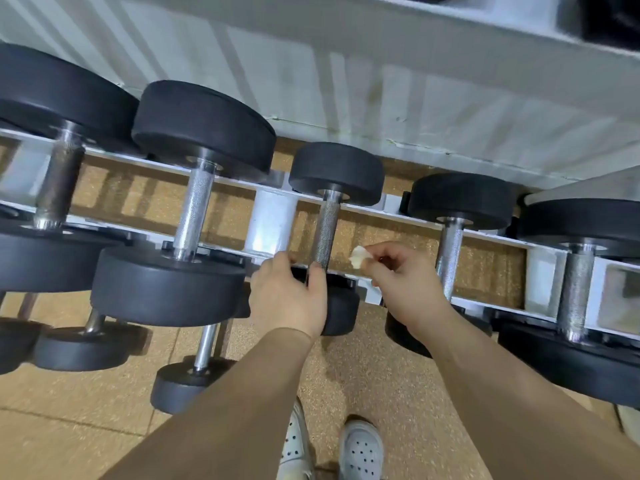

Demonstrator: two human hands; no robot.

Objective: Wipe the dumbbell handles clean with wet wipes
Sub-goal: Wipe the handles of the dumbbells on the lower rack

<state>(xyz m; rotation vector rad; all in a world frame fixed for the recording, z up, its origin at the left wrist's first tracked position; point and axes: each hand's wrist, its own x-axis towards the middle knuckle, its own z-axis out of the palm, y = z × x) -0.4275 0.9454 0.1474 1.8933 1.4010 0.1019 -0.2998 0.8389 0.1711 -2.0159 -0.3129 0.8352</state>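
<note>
- Left hand (287, 299) – fingers curl over the near head (341, 313) of the middle dumbbell, hiding most of it.
- Right hand (405, 275) – thumb and fingertips pinch a crumpled wet wipe (358, 257), partly hidden, just beside the handle (325, 233), apart from it.

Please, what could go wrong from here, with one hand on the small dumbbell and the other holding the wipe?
1. The left hand grips only the near head of the small dumbbell; if it slips off the rack, it may fall toward the shoes below.
2. The wipe pinched by the right hand is a small wad, so it may miss parts of the knurled handle.
</note>
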